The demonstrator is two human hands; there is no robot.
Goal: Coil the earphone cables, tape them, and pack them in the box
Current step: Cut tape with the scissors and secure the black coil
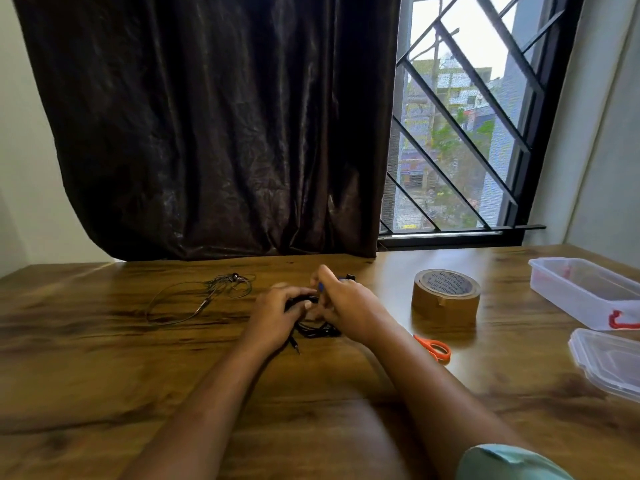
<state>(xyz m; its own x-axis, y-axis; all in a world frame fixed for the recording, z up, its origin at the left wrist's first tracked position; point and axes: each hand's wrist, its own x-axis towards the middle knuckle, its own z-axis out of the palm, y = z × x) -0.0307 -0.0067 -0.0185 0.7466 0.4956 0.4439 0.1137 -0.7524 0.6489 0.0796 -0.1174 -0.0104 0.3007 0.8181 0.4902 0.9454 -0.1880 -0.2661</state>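
Here, a black earphone cable (317, 330) lies bunched on the worktop (104, 358) between both hands. The left hand (273, 317) curls its fingers round the cable, and the right hand (346, 306) pinches its upper strands. The fingertips blur together. At the right a clear plastic box (585, 289), cut off by the frame edge, holds a red cord (623, 322).

A wooden table (104, 358) with dark grain streaks fills the lower view, glossy where daylight strikes it. Behind its far edge hangs a dark brown curtain (207, 133), heavy and creased, covering the left part of a window (450, 188) — the right part is bare, crossed by a black diagonal grille (464, 108), with buildings and trees outside. Pale walls (609, 133) stand at either side.
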